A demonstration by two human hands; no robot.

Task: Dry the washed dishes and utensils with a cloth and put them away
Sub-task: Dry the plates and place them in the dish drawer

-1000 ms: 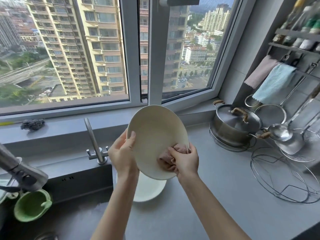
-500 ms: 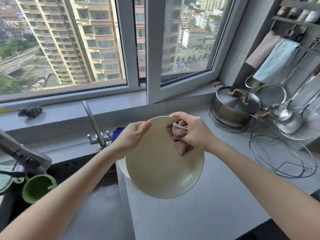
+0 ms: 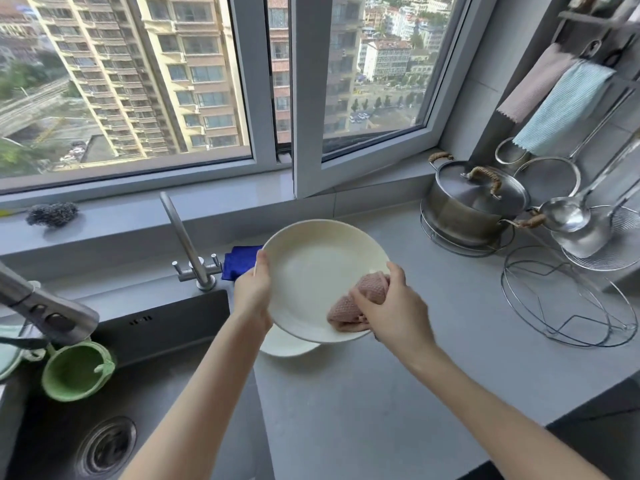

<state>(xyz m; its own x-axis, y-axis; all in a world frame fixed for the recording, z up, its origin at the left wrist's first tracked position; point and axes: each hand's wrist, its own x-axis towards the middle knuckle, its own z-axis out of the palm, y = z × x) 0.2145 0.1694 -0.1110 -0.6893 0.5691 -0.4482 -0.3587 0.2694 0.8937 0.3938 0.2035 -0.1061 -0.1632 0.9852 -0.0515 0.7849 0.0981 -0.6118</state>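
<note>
A: What is the person doing closest in?

B: The left hand [image 3: 254, 296] is gripping the cream plate [image 3: 311, 268] by its left rim and holding it just above the desk [image 3: 381, 393]. The right hand [image 3: 394, 313] is clutching a bunched pink cloth [image 3: 360, 299] and pressing it on the plate's lower right face.

A: How far along is the drying?

B: Partway, by the look of it. A second white plate [image 3: 287, 345] is lying on the desk right under the held one, and whether it is dry cannot be told. A green cup [image 3: 76, 372] is sitting in the sink [image 3: 166, 334], apparently waiting.

A: And farther back?

B: A lidded pot [image 3: 474, 202] is sitting by the wall with a ladle [image 3: 564, 214] hanging beside it. Nothing is being put away yet.
</note>
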